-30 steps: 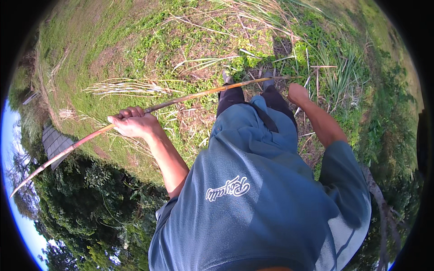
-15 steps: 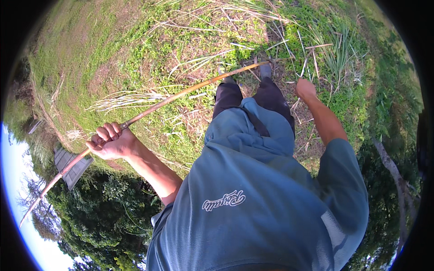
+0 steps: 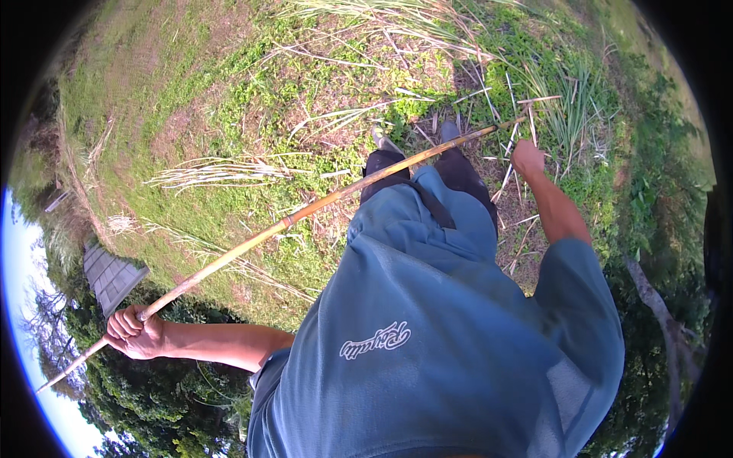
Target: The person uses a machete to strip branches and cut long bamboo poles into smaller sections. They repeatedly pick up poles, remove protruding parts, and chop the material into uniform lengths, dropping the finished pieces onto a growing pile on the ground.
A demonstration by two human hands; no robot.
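Observation:
My left hand [image 3: 137, 333] is wrapped round a long yellow-brown bamboo-like pole [image 3: 305, 211], near its left end, out at the lower left. From there the pole slants up to the right across the front of my legs. Its dark far tip [image 3: 521, 120] lies just above my right hand [image 3: 528, 159] in the picture. That right hand is closed, over bare ground and cut stalks. Whatever it may hold is hidden or too thin to make out.
Pale cut stalks [image 3: 221, 172] lie in a bundle on the grass to the left. More long stalks [image 3: 397, 11] are strewn ahead, and a green grassy clump [image 3: 576, 107] stands at the right. A grey slatted structure [image 3: 111, 276] and trees are at the lower left.
My left hand has moved down and left and now grips closer to the pole's left end. The pole's far part has shifted right and down. My right hand has moved slightly right.

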